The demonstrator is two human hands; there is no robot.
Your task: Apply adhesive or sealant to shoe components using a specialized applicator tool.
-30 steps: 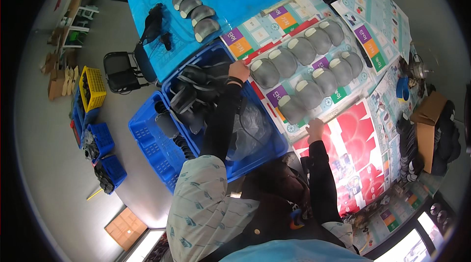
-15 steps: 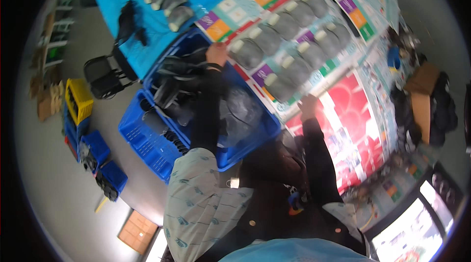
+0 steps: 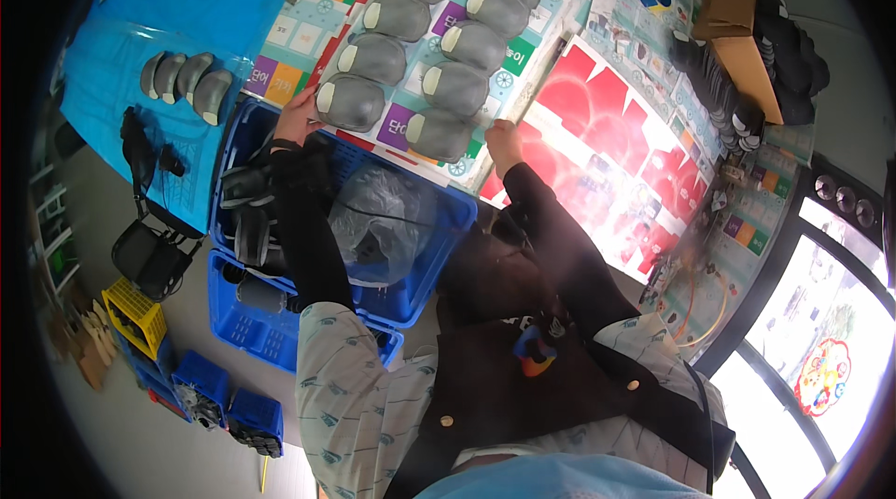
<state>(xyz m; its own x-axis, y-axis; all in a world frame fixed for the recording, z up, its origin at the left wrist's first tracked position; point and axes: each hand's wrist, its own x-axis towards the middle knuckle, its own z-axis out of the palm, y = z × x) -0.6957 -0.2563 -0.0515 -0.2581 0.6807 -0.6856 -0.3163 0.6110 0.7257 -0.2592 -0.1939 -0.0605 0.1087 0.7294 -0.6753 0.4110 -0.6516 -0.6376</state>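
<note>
We look down on a long surface covered with bright printed mats: a red one to the right, pale ones with coloured squares in the middle, and a plain blue sheet at the left end. Our left hand rests at the surface edge, its grip closed on the nearest grey moulded shell, the lowest of two rows of such shells lying side by side on the pale mats. Our right hand lies fingers down on the mat just beside the lower right shell; whether it grips anything we cannot tell. Four more grey shells stand together on the blue sheet, well apart from the rows. Below the edge a blue crate holds dark parts and a clear plastic bag, stacked on a second blue crate. On the grey floor at left stand a yellow crate and small blue bins. A cardboard box sits at the far right end, and windows curve along the right rim.
</note>
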